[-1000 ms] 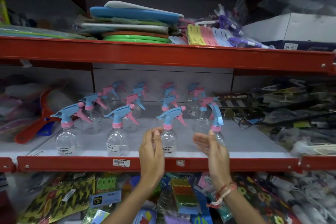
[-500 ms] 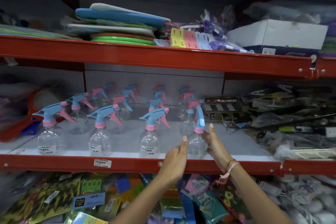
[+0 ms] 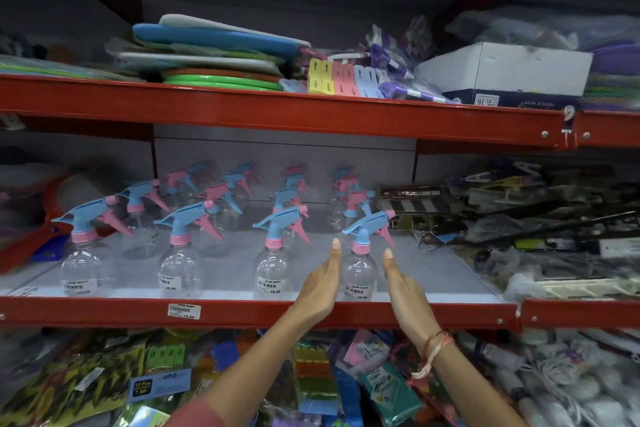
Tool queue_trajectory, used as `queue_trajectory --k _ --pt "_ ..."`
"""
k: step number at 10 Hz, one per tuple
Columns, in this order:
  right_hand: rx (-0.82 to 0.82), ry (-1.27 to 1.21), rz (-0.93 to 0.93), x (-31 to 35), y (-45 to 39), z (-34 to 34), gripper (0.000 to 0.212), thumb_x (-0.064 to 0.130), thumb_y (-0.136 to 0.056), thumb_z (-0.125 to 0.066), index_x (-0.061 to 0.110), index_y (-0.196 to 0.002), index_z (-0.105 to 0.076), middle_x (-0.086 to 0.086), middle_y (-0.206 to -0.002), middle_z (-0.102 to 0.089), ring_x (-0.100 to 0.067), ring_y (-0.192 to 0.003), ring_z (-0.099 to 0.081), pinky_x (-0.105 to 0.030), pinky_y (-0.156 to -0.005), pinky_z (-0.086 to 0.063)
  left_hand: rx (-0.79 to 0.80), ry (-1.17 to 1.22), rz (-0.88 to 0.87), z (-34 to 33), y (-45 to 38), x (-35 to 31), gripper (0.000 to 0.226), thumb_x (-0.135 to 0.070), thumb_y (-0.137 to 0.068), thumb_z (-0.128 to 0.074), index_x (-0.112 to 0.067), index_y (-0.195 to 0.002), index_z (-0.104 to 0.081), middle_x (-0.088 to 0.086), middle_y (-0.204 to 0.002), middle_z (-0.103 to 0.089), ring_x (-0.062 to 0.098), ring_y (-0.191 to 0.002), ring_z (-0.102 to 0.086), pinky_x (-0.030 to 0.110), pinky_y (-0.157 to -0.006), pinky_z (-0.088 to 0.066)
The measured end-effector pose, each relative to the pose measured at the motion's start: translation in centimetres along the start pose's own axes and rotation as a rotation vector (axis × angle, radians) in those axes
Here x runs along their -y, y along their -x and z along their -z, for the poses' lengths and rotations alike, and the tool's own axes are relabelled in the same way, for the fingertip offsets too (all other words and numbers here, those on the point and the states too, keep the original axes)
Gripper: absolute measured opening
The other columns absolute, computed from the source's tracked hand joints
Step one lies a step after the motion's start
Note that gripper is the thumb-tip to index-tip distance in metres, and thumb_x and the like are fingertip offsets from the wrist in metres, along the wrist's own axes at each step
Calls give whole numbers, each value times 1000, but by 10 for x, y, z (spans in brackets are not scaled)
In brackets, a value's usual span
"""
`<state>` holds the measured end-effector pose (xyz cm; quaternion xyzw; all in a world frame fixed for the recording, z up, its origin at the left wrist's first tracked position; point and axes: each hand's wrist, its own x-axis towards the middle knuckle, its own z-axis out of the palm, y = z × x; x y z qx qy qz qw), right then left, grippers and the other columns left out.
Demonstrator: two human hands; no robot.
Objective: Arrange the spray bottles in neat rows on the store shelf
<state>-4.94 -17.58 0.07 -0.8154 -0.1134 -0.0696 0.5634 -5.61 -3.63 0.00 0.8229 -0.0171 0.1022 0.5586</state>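
Clear bottle (image 3: 358, 274) upright at front right of grey shelf (image 3: 433, 274), left hand (image 3: 320, 288) and right hand (image 3: 407, 291) flat, fingers straight, flanking it, contact unclear, neither gripping, bare shelf to its right, red lip (image 3: 433, 317) just below.

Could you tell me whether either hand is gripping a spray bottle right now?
No, the left hand and right hand are open flat on either side of the front-right spray bottle.
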Motion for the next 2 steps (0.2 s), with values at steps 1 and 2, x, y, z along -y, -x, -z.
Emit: queue_trajectory --k 1,2 --pt "-201 56 253 17 7 0 37 54 -94 -33 32 -89 -62 6 -84 -63 -17 -89 -58 -31 -76 -44 -198 -133 -196 12 10 -4 62 -57 -93 -20 -19 -131 -51 3 -104 -68 10 -100 -60 22 -86 -42" --pt "-385 197 564 35 1 4 25 32 -97 -46 21 -110 -63 1 -107 -66 -13 -102 -60 -26 -89 -46 -444 -200 -548 36 19 -21 40 -39 -97 -32 -20 -118 -60 -6 -109 -67 4 -104 -60 25 -90 -48"
